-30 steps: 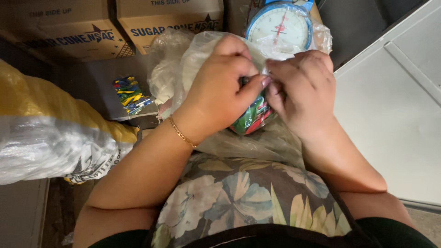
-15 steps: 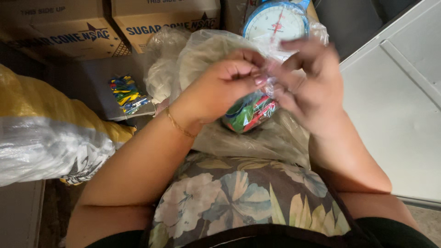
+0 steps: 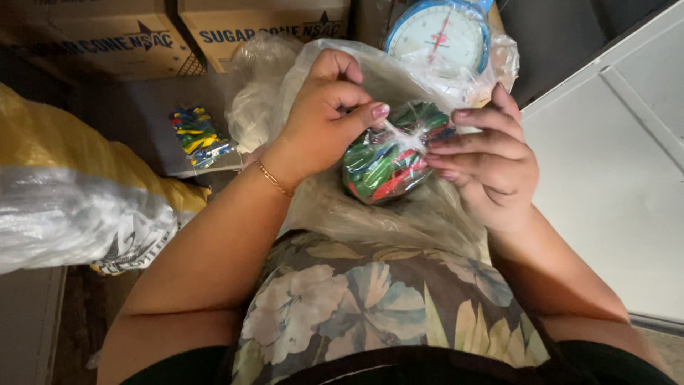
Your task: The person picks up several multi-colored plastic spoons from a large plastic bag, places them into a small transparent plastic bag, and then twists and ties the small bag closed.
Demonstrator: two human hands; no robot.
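Small bag of coloured pieces held at twisted neck: left hand pinching plastic, right hand gripping side. Twist best kept taut, bag supported over large clear sack beside scale.

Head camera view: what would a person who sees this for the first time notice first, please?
First, the small clear bag of coloured pieces at the centre, pinched between the left hand and the right hand over a large clear plastic bag. Just behind, at the top, stands a blue-rimmed dial scale. A small pile of coloured pieces lies to the left.
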